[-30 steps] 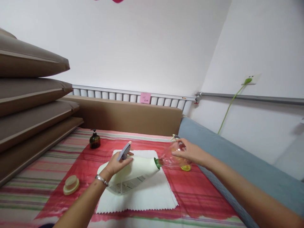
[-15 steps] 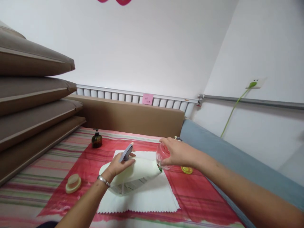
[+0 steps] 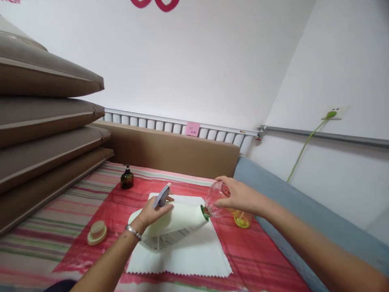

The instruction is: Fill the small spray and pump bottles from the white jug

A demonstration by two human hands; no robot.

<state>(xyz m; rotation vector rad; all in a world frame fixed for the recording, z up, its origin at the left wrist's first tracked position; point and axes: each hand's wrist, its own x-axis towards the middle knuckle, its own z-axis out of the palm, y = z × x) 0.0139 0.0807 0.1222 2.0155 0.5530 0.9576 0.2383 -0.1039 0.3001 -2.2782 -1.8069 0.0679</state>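
My left hand is wrapped round a large pale green bottle, tipped on its side over a white cloth, with a grey-purple piece sticking up between the fingers. The bottle's green neck points right into the mouth of a clear round bottle. My right hand grips that clear bottle from above and holds it tilted against the neck. A yellow-green part shows just below my right hand.
A small dark pump bottle stands at the back of the red striped cover. A cream round cap lies at the left. Stacked brown cushions fill the left side. A grey-blue pad runs along the right wall.
My right hand lifted the clear bottle and brought it back against the green neck. The view has shifted a little. My left hand kept its hold on the pale bottle.
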